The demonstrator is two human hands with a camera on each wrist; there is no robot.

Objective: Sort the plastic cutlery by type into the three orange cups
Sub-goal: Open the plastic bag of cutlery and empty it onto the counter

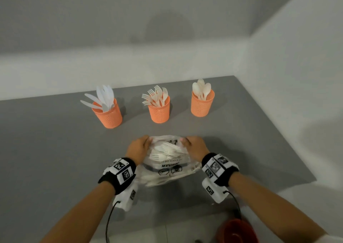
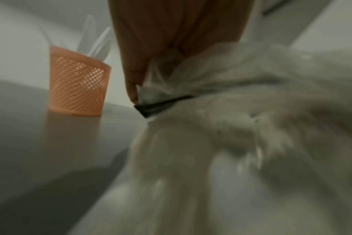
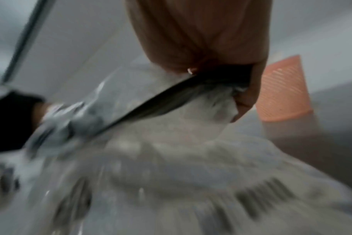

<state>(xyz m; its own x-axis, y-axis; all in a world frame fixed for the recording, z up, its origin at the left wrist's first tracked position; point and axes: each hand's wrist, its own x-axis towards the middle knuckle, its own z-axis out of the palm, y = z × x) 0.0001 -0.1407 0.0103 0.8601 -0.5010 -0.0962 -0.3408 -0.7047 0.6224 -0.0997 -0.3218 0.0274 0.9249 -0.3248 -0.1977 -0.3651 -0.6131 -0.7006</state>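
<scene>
Three orange mesh cups stand in a row at the back of the grey table [image 1: 55,149]: the left cup [image 1: 108,115] holds white knives, the middle cup [image 1: 159,110] holds forks, the right cup [image 1: 202,103] holds spoons. In front of them lies a clear plastic bag [image 1: 167,161] with printed warning text and white cutlery [image 1: 163,150] inside. My left hand [image 1: 140,147] grips the bag's far left edge and my right hand [image 1: 194,146] grips its far right edge. The left wrist view shows my fingers [image 2: 135,76] pinching crumpled plastic [image 2: 231,111], with the knife cup [image 2: 78,84] behind.
White walls close the table at the back and the right. A red round object [image 1: 237,231] sits on the floor below the table's near edge. Cables run from both wrist cameras. An orange cup [image 3: 283,90] shows blurred in the right wrist view.
</scene>
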